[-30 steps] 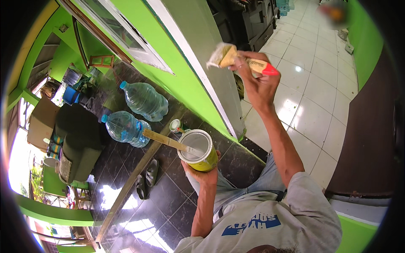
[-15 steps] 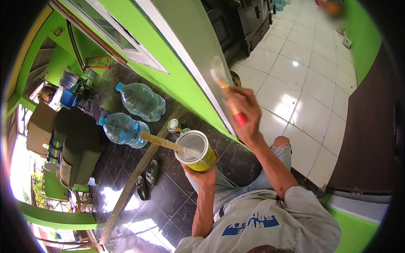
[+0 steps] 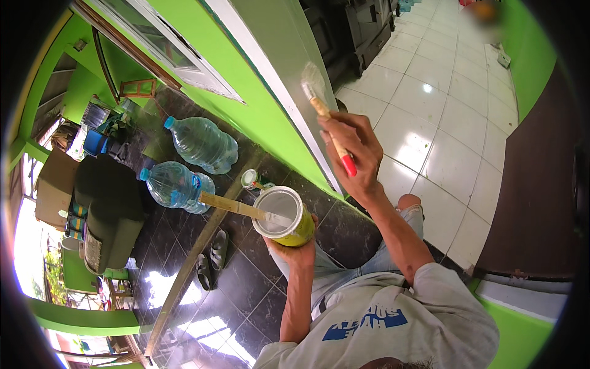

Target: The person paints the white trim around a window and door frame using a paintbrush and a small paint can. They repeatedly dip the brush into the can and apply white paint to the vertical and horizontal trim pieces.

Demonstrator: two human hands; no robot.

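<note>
1. Person is wearing a T-shirt (image 3: 439,332): pale grey, loose, cloth creasing across the chest.
2. Blue print (image 3: 369,323) is sitting on the shirt front: blocky patch, uneven edges, pale lettering cutting through.
3. Left sleeve (image 3: 275,355) and right sleeve (image 3: 437,286) are running short, same pale cloth.
4. Jeans (image 3: 382,259) are covering the legs, faded light blue.
5. Right knee (image 3: 408,201) is showing bare above a pale, frayed-looking denim edge.
6. Dark strip (image 3: 322,305) is peeking out at the waist; can't tell belt from waistband.
7. Left hand (image 3: 296,253), right hand (image 3: 357,150) are going bare.

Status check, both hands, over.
Left hand: holding round yellow can, wooden stick inside. Right hand: gripping red-ended wooden paintbrush, bristles at grey wall, contact unclear. No obstruction visible.
</note>
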